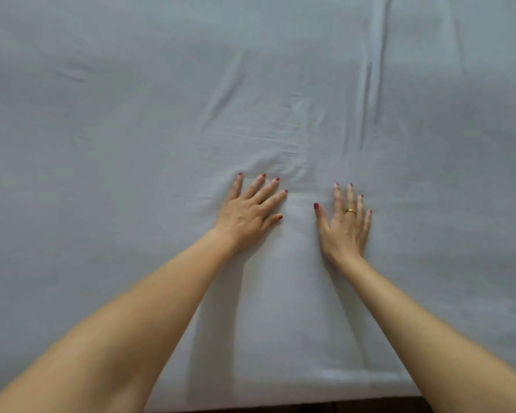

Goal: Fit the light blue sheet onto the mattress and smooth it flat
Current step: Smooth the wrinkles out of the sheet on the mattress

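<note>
The light blue sheet (131, 174) covers the whole mattress and fills almost the entire view. My left hand (248, 211) lies palm down on it near the middle, fingers spread. A short way to its right, my right hand (347, 223) also presses flat on the cloth, fingers apart, with a gold ring on one finger. Neither hand holds any fabric. Small wrinkles bunch just beyond the fingertips, and longer creases run away toward the far side, one at upper right. The mattress itself is hidden under the sheet.
The near edge of the bed (280, 405) runs along the bottom of the view, with a dark strip of floor (325, 409) below it. Both bare forearms reach in from the lower corners.
</note>
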